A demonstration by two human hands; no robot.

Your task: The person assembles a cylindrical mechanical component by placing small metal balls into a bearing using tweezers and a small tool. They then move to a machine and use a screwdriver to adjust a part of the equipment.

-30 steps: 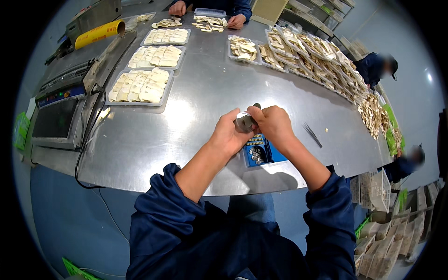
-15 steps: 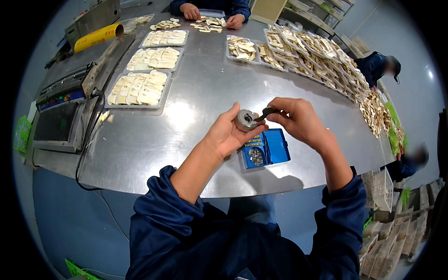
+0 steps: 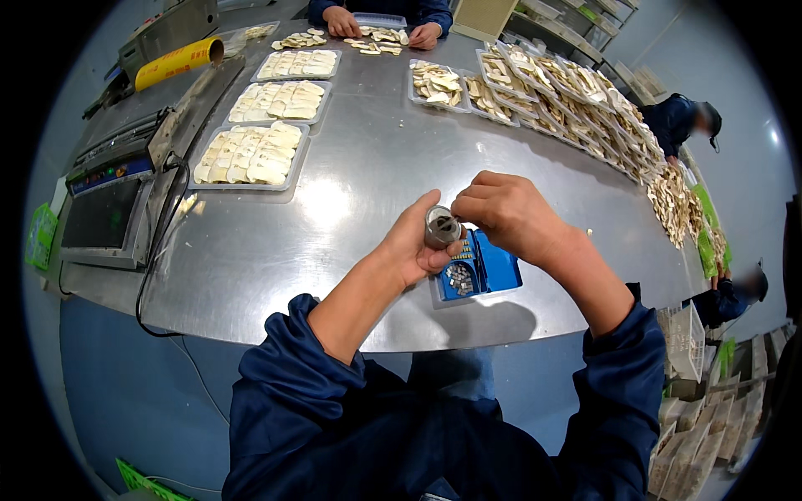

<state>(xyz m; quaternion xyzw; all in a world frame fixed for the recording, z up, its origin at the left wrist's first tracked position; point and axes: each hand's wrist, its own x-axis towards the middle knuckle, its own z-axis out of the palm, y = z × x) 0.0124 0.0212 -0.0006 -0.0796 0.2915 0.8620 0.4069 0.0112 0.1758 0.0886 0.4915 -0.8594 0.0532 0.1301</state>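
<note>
My left hand (image 3: 409, 242) is wrapped round a short grey metal cylinder (image 3: 435, 235), its open end tilted up toward my right hand. At that opening, the closed fingers of my right hand (image 3: 508, 215) pinch a small dark tool, mostly hidden and partly smeared by motion. Below both hands, a blue plastic case (image 3: 501, 269) lies with its lid folded back to the right. Small silvery metal blocks (image 3: 459, 279) are heaped in its round compartment, and rows of small brass-coloured pieces (image 3: 465, 250) show above them.
Trays of pale sliced mushrooms (image 3: 251, 155) stand at the left; heaped trays (image 3: 576, 104) fill the far right. A machine with a control panel (image 3: 109, 175) and a black cable (image 3: 154, 267) lie left. Co-workers' hands (image 3: 424, 36) sort slices opposite; other people work at the right.
My right hand has moved left, bringing the dark tool to the cylinder's opening. My left hand has tilted the cylinder, so more of its side shows.
</note>
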